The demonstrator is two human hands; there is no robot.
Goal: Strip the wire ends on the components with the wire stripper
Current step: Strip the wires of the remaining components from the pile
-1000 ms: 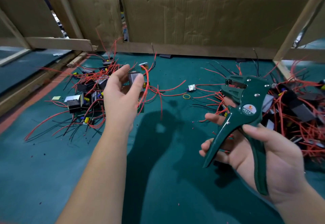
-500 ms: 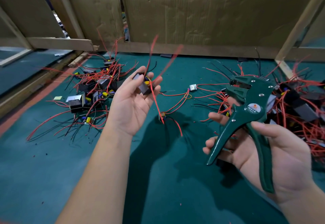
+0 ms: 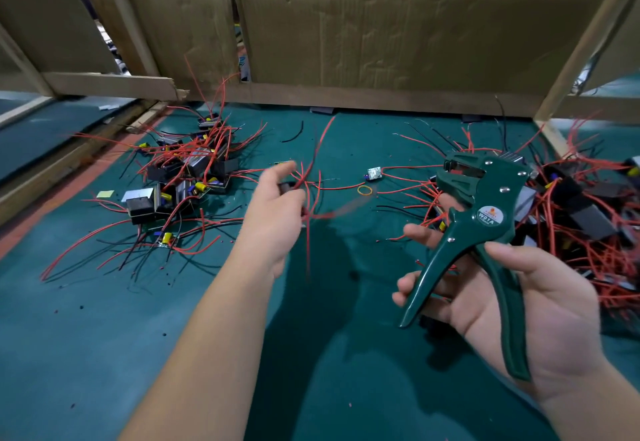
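Observation:
My right hand [image 3: 540, 298] holds a dark green wire stripper [image 3: 478, 219] by its two handles, jaws pointing up and left, handles spread. My left hand [image 3: 273, 208] is raised over the middle of the green mat and grips a small dark component [image 3: 289, 187] with red wires [image 3: 308, 219] that hang and blur around the fingers. The stripper's jaws are apart from the component, some way to its right.
A heap of components with red and black wires [image 3: 187, 177] lies at the left, a larger heap [image 3: 588, 219] at the right. A small board [image 3: 374, 173] and a yellow rubber band [image 3: 364, 190] lie mid-mat [image 3: 104, 336]. Cardboard walls [image 3: 381, 32] and wooden rails close the back.
My left hand has turned over and swung right toward the middle with the component, its red wires whipping around. The stripper in my right hand stayed nearly in place.

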